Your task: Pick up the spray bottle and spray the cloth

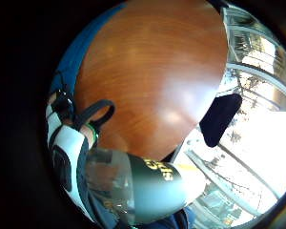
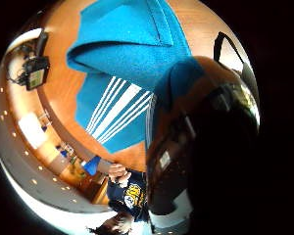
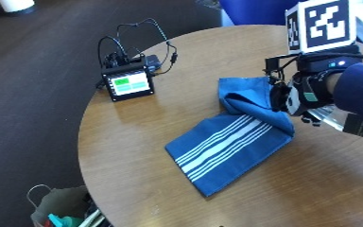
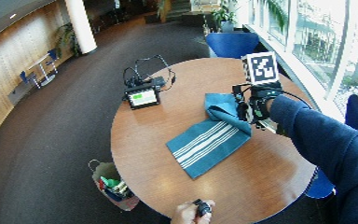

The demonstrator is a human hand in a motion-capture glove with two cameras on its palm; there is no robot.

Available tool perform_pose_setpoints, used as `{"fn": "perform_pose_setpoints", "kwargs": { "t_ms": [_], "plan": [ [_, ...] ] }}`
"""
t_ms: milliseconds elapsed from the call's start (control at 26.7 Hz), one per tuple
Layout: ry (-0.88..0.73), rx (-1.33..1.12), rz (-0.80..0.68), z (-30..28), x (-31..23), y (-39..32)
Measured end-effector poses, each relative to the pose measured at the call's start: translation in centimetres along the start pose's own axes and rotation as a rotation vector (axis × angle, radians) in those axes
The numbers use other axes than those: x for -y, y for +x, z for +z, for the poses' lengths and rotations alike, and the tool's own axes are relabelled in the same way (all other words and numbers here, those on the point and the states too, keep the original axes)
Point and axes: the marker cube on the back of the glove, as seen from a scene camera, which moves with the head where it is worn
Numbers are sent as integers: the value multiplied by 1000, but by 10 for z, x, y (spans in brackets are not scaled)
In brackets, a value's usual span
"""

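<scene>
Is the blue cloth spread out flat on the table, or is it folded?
Partly folded. The striped end of the cloth lies flat on the table; the end near the gloved hand is doubled over itself.

Office lobby or atrium: round wooden desk (image 4: 167, 182) on dark carpet (image 4: 55, 140), tall windows (image 4: 319, 42), blue armchairs (image 4: 231, 43), potted plants (image 4: 222, 18), wood-panelled wall (image 4: 11, 70) with further seating.

outside views overhead, sharing table (image 3: 143, 156)
</scene>
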Motion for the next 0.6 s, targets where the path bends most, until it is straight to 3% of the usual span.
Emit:
{"fn": "perform_pose_setpoints", "kwargs": {
  "t_ms": [262,599],
  "plan": [
    [156,141,-103,-17,17,9],
    [594,786,-390,-63,-74,41]
  ]
}}
